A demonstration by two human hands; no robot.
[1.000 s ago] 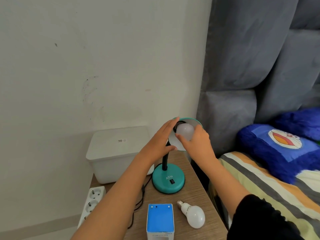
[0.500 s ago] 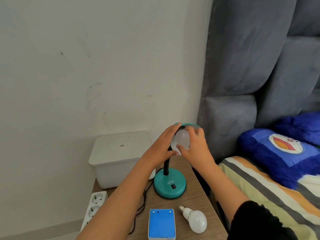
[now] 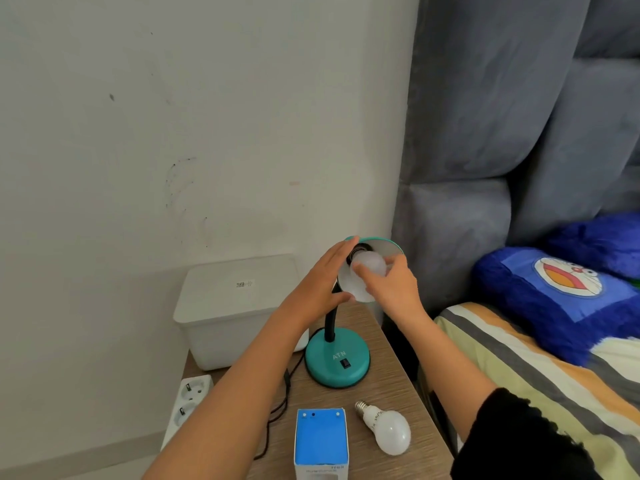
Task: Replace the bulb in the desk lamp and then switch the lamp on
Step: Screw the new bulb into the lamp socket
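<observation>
Above the teal lamp base (image 3: 337,358), the left hand (image 3: 320,287) cups the back edge of the lamp shade (image 3: 375,244), its grip wrapped around the rim. The right hand (image 3: 393,289) has its fingers closed on the white bulb (image 3: 370,265) that sits at the shade's socket. Just in front of the base, a second bulb (image 3: 389,432) lies on its side on the wooden worktop (image 3: 398,382), with a blue and white box (image 3: 321,441) standing beside it. Behind the base and to its left sits a white lidded bin (image 3: 235,306). A black cord (image 3: 277,407) trails left of the base, toward a white power strip (image 3: 188,403) lying lower down.
</observation>
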